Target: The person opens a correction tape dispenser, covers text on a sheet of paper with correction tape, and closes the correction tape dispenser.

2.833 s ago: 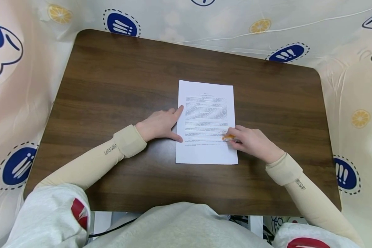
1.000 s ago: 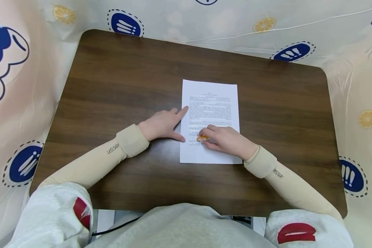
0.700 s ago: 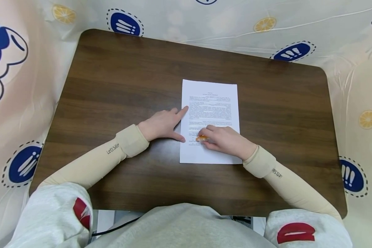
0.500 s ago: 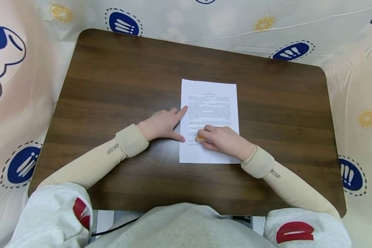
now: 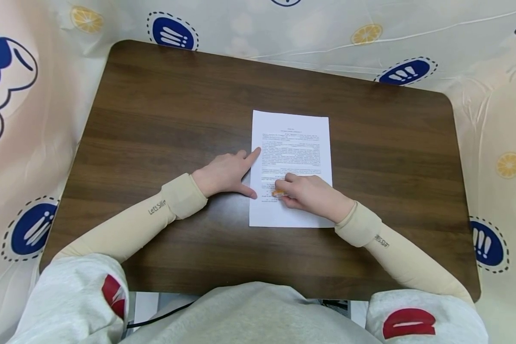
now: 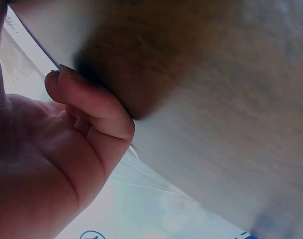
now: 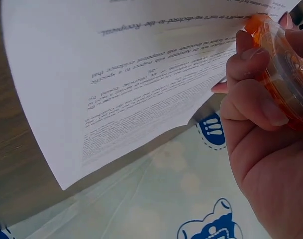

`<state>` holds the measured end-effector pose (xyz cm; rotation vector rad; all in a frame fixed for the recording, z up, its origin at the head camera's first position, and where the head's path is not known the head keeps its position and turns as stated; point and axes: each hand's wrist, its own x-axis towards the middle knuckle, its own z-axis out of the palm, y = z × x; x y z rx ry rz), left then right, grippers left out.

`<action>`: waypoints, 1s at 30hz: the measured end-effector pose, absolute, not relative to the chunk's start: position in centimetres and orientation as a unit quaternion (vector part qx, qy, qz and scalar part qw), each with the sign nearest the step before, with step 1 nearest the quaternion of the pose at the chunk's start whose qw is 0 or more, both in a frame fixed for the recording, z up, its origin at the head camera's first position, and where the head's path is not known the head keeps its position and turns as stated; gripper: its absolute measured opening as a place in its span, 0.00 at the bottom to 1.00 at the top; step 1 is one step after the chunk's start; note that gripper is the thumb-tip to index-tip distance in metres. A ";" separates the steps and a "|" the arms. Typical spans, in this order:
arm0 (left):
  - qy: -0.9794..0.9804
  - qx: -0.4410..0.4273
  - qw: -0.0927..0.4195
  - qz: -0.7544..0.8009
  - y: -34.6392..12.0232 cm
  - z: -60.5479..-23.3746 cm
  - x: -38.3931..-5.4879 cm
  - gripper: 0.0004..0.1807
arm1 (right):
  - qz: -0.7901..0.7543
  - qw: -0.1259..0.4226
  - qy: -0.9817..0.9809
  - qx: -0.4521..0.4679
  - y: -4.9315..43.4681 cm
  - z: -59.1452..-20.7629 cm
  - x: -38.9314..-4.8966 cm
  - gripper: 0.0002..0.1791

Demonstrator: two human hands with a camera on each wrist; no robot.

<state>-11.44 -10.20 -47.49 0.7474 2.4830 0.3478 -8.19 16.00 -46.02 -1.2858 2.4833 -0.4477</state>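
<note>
A printed sheet of paper (image 5: 296,210) lies on the brown table, with white bands across several of its text lines. My right hand (image 5: 311,193) grips an orange see-through correction tape dispenser (image 7: 285,79), with its orange tip at a text line on the lower left part of the sheet. In the right wrist view, a round reel shows through the casing. My left hand (image 5: 225,174) spreads thumb and index finger, their tips resting on the sheet's left edge. In the left wrist view, the other fingers (image 6: 99,107) of that hand are bent against the table.
The wooden table (image 5: 176,105) has rounded corners and is surrounded by a patterned plastic curtain (image 5: 258,28). A black cable (image 5: 163,315) runs below the front edge, beside the person's body.
Since the earliest frame, my right hand has moved left across the sheet with the correction tape, from its right side to the left part. Lately it barely moves. My left hand stays at the edge.
</note>
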 end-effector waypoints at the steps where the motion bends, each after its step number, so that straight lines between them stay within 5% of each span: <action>1: 0.917 0.276 0.259 0.128 -10.2 -47.5 -11.4 0.68 | -0.157 0.154 0.866 -0.448 16.1 -46.0 -8.2 0.08; 30: 0.918 0.278 0.256 0.123 -10.1 -47.7 -11.5 0.69 | -0.159 0.151 0.869 -0.443 17.3 -46.2 -8.2 0.09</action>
